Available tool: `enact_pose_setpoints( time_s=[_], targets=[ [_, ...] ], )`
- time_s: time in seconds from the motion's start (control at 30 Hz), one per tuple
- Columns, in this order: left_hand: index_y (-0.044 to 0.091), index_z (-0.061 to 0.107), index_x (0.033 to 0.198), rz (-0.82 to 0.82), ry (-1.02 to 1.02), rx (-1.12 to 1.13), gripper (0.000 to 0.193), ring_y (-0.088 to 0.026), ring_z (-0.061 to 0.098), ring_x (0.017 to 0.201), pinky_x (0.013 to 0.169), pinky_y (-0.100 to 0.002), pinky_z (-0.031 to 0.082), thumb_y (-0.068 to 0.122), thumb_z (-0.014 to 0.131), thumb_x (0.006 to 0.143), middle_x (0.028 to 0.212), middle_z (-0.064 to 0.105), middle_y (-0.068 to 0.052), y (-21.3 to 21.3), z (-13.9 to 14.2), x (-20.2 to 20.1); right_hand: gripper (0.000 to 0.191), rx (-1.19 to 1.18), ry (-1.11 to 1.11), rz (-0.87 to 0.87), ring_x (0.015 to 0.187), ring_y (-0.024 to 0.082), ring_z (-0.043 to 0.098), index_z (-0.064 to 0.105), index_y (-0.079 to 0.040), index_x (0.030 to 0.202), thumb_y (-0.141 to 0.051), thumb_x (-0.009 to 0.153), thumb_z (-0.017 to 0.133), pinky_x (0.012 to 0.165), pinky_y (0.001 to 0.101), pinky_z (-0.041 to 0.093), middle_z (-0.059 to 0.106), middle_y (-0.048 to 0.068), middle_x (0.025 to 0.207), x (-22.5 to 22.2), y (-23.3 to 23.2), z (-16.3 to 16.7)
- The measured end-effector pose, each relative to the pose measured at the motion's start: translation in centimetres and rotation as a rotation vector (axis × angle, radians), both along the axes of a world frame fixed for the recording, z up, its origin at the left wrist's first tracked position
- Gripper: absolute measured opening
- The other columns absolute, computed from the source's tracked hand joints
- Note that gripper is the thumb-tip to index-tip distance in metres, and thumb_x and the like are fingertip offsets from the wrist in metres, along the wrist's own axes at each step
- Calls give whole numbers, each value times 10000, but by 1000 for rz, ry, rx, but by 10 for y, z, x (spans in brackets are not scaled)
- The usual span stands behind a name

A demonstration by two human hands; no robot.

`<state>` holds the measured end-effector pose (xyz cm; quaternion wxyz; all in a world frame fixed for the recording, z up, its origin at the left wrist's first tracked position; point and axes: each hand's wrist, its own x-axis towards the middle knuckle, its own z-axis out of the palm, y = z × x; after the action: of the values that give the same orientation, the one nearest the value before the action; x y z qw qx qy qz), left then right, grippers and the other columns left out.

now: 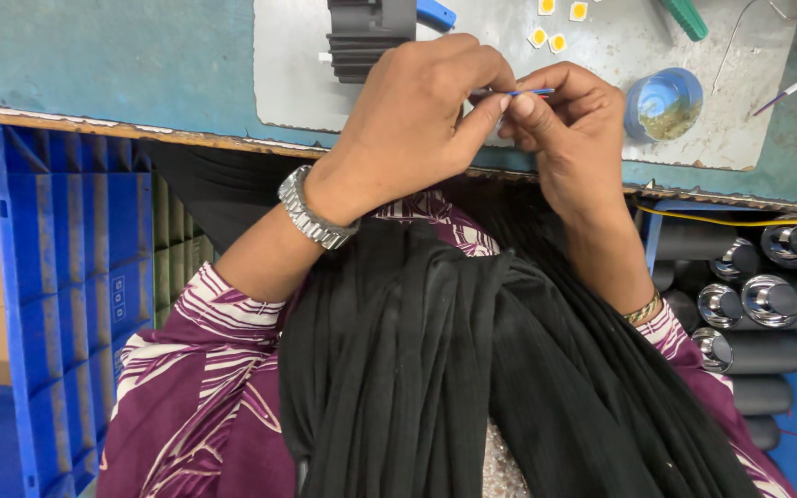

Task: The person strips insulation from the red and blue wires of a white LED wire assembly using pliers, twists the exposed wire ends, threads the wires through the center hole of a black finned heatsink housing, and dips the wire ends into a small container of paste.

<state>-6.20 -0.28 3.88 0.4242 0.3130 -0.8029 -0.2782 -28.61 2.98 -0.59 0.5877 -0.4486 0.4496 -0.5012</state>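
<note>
Blue wire (529, 92) pinched between two hands.
Head view: gripped by left hand (417, 120) and right hand (569, 124) at touching fingertips, wire end poking out above the right thumb; clear cup (664, 103) just right of right hand, black part (366, 37) above left.

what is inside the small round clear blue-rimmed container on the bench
The small round clear blue-rimmed container holds a brownish-green mass piled toward its lower right side, with a pale glare across the rest. What the mass is made of, and whatever lies beneath it, cannot be made out.
</note>
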Motion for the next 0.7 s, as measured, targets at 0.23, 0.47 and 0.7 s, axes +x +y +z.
enact_pose_setpoints(
  time_s=[0.23,0.47,0.7],
  targets=[
    [44,709,891,60,-186,-73,103,-370,653,743,632,-481,502,132,743,932,812,639,-125,-1,2,0,147,-137,283,-16,806,102,672,716,30,1103,-88,1055,789,717,214,510,737,72,961,0,3,14],
    [12,660,821,118,-311,-112,81,-385,660,715,601,-479,515,61,708,866,799,640,-138,-2,-17,-8,86,-609,892,-68,755,171,650,743,-3,1014,-12,1016,829,648,270,473,725,84,947,16,4,26],
    [19,661,841,170,-278,-71,72,-388,651,698,597,-485,508,69,694,881,791,641,-140,7,-23,-10,82,-560,968,-37,718,158,652,753,2,987,-2,966,833,628,286,486,733,86,914,15,2,20]
  ],
)
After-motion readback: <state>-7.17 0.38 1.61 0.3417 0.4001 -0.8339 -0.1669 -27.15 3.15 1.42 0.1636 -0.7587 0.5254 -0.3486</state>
